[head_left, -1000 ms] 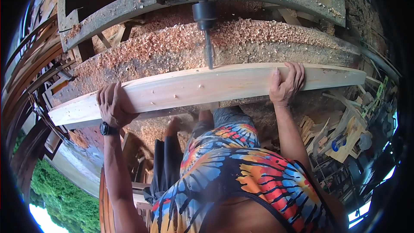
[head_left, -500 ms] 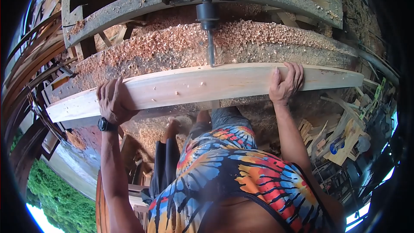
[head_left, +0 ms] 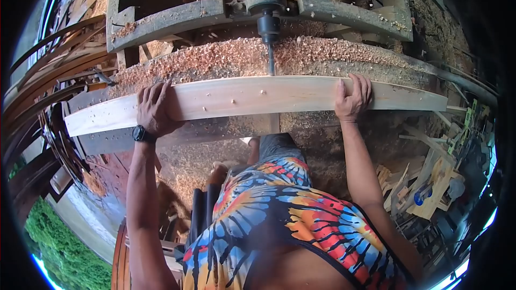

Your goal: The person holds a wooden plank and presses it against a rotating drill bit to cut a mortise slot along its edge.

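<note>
A long, pale wooden plank (head_left: 301, 94) lies across the bench in front of me, a few chips on its surface. My left hand (head_left: 157, 108), wearing a dark watch on the wrist, grips the plank toward its left end, fingers over the far edge. Farther right, my right hand (head_left: 355, 98) is closed on the plank too, fingertips reaching the far edge. Between the hands, a metal drill bit (head_left: 271, 62) in a dark chuck (head_left: 268, 28) meets the plank's far edge. Whether its tip is inside the wood cannot be made out.
Heaped wood shavings (head_left: 209, 56) line the bench behind the plank. Beyond them a wooden frame (head_left: 355, 17) carries the spindle. Bent strips (head_left: 59, 70) stand at the left, and scrap wood (head_left: 430, 193) is piled at the lower right.
The view has shifted, and the bit that overlapped the plank's far edge now shows mostly behind it. My left hand appears slightly farther right; both hands keep their grip.
</note>
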Available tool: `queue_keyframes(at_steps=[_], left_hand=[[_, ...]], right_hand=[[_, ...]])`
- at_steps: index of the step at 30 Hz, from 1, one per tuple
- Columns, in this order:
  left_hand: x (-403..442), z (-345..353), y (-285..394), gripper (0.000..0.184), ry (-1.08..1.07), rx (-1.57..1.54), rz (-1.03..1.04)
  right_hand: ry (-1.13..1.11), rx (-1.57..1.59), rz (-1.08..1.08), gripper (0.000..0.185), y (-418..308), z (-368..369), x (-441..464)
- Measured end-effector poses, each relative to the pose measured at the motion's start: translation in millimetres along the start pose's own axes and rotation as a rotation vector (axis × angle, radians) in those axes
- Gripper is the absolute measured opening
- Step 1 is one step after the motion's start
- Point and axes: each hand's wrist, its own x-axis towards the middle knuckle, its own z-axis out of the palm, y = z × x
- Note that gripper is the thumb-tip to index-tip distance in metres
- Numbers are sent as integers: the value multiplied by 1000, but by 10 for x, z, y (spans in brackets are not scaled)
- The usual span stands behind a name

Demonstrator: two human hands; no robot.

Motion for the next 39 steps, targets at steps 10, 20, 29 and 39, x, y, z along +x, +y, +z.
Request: queue_keyframes(at_steps=[10, 20, 29, 39], left_hand=[[127, 12, -88, 121, 28, 45, 36], [276, -30, -143, 123, 19, 58, 35], [321, -61, -147, 125, -7, 76, 9], [341, -78, -92, 120, 12, 66, -15]], right_hand=[[28, -27, 32, 44, 19, 76, 81], [51, 9, 30, 42, -14, 136, 231], [33, 21, 34, 43, 8, 185, 315], [61, 56, 44, 41, 19, 249, 375]])
